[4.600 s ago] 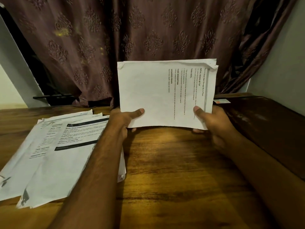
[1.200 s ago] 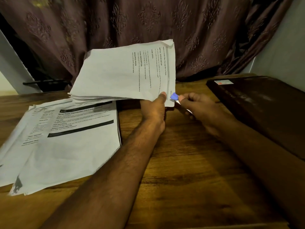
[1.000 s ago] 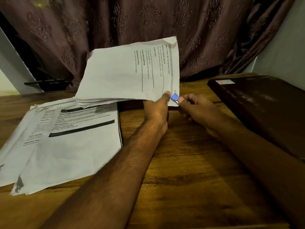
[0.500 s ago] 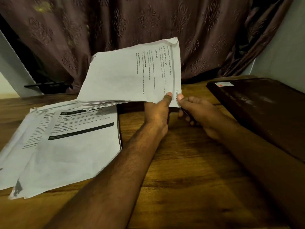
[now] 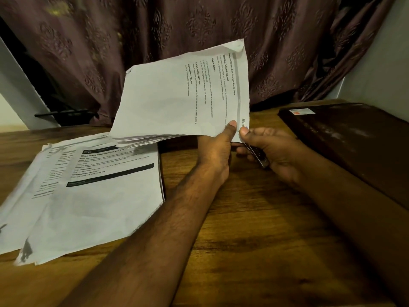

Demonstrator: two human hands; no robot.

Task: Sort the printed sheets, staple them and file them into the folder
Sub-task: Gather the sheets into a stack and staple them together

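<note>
One sheaf of printed sheets [image 5: 177, 103] is held up off the wooden table [image 5: 254, 229], tilted, its printed headings running sideways and its far corner bent. The left hand [image 5: 215, 151] grips the sheaf near its lower right corner, thumb pressed on the top page and the other fingers underneath. Just beside it, the right hand [image 5: 272, 151] is curled around a small stapler [image 5: 257, 155], whose dark metal body shows under the fingers, and its thumb presses down at the very corner of the sheaf; the stapler's front end is hidden behind the paper there. More printed sheets [image 5: 88, 191] lie fanned out on the left part of the table, overlapping one another, the top one bearing a black bar under its text; the raised sheaf's drooping left edge hangs just above them. A dark brown folder [image 5: 354, 147] with a small label on its far corner lies on the table's right side, apart from both hands. Behind the table hangs a patterned brown curtain [image 5: 199, 29].
</note>
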